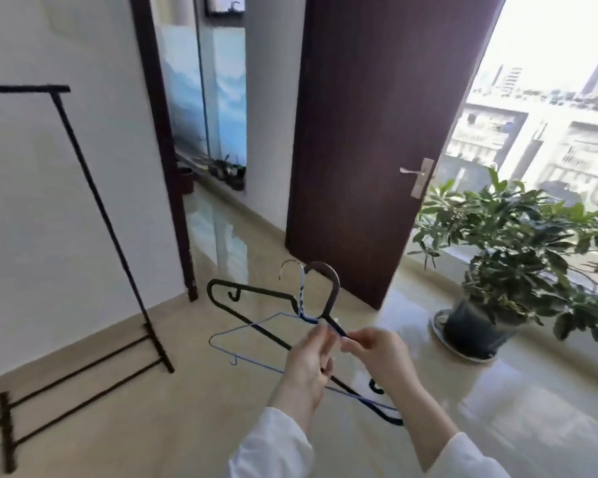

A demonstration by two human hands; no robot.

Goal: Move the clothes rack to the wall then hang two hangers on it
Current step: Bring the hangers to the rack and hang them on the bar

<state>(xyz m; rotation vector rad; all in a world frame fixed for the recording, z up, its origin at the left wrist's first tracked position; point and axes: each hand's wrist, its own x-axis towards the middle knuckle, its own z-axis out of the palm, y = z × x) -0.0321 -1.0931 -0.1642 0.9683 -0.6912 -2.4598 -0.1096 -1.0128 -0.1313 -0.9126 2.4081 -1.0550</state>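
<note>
A black metal clothes rack [94, 198] stands against the white wall at the left, its top bar bare. In front of me I hold two hangers together at their necks. The black hanger [256, 296] has a thick hook pointing up. The thin blue wire hanger [242, 331] lies across it. My left hand [308, 363] pinches the neck where the two cross. My right hand [377, 350] grips the black hanger's neck just to the right. Both hangers are well to the right of the rack, apart from it.
A dark brown door [377, 132] stands open ahead, with a hallway behind it. A potted green plant [508, 257] sits on a saucer on the glossy floor at the right, by a large window. Beige floor stretches between me and the rack.
</note>
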